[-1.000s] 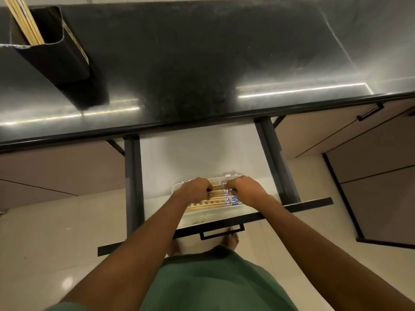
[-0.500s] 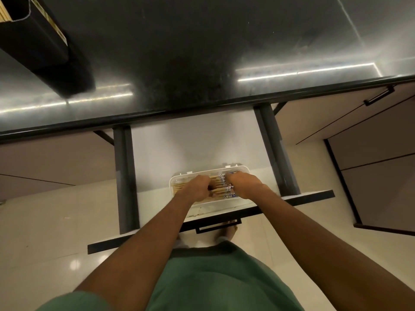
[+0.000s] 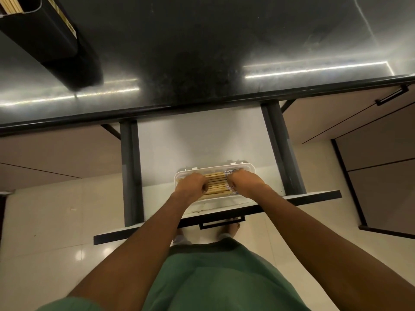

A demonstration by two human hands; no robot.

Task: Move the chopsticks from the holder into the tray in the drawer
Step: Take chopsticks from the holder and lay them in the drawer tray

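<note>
The person stands at an open drawer beneath a dark bench, both arms reaching down into it. A white tray sits near the drawer's front, and a row of chopsticks lies flat inside it, side by side, their long axis running left to right across the tray. The left hand covers the plain left ends and the right hand covers the patterned right ends, so the bundle lies directly between and under the 2 hands. Both sets of fingers are curled downward onto the sticks; whether they pinch them or merely press and even them out cannot be told from this view, since the fingertips are hidden beneath the knuckles.

At the far left corner of the bench stands the black holder, with more chopsticks visible in its mouth at the frame's top edge. It lies up and to the left of both hands, well apart from the tray, and the left hand is the nearer one.

Judged from this, the task is only partly done: 1 batch rests in the tray and another waits in the holder. The next move would likely call for letting go here and reaching up-left over the bench edge, then turning the upright sticks to match the tray's left-right axis.
</note>
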